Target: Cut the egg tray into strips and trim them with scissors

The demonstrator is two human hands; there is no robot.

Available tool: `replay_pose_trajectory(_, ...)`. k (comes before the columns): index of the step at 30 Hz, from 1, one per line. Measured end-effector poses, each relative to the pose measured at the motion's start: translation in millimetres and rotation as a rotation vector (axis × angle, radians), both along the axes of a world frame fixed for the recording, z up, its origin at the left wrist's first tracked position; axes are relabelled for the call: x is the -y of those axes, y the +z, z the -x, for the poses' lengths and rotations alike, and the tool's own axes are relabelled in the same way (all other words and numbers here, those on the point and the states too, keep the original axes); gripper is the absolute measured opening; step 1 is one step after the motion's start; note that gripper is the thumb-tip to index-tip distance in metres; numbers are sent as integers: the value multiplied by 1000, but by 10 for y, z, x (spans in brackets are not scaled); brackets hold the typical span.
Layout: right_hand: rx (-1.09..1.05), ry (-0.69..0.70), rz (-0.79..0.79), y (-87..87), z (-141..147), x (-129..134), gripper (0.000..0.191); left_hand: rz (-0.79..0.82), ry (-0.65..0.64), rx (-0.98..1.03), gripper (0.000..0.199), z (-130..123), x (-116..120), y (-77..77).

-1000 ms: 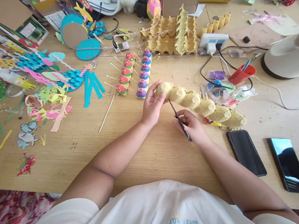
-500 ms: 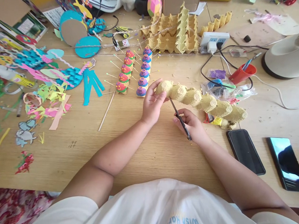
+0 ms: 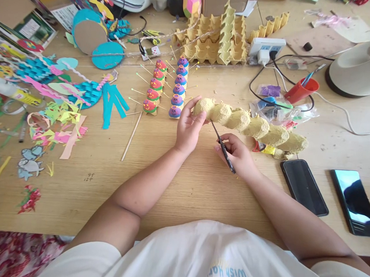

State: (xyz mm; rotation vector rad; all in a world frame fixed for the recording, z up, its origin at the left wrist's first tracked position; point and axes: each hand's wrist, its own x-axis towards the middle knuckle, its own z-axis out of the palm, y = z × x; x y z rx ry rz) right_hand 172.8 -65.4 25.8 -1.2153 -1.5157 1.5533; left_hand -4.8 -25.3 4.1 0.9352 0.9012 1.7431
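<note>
A strip of yellow egg carton (image 3: 248, 123), its cups bulging upward, slants across the table before me. My left hand (image 3: 190, 128) grips its left end, thumb on the near side and fingers behind. In my right hand (image 3: 235, 151) is a pair of dark scissors (image 3: 224, 148), fingers closed round the handles. The blade tips reach the strip's near edge beside the first cup, close to my left thumb. Whether the blades are parted I cannot tell. Beyond my left hand stand two painted egg-carton strips, one red and green (image 3: 155, 89), the other purple and blue (image 3: 179, 88), stuck with pins.
Egg trays (image 3: 205, 40) lie at the back, near a power strip (image 3: 266, 47). Two phones (image 3: 305, 186) and a red cup (image 3: 301, 90) are on the right. Paper scraps (image 3: 60, 123) and blue paper strips (image 3: 112, 103) cover the left. A thin stick (image 3: 131, 136) lies left of my hands.
The view has shifted very slightly. Both hands, the scissors and the carton strip hold nearly the same positions.
</note>
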Motion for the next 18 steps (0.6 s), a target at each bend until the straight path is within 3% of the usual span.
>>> replay_pose_trajectory(6, 5, 15, 59, 48, 1, 1, 57, 8, -13, 25, 52, 8, 2, -15)
replay_pose_trajectory(18, 59, 30, 22, -6, -10, -17, 56, -3, -9, -11, 50, 16, -22, -48)
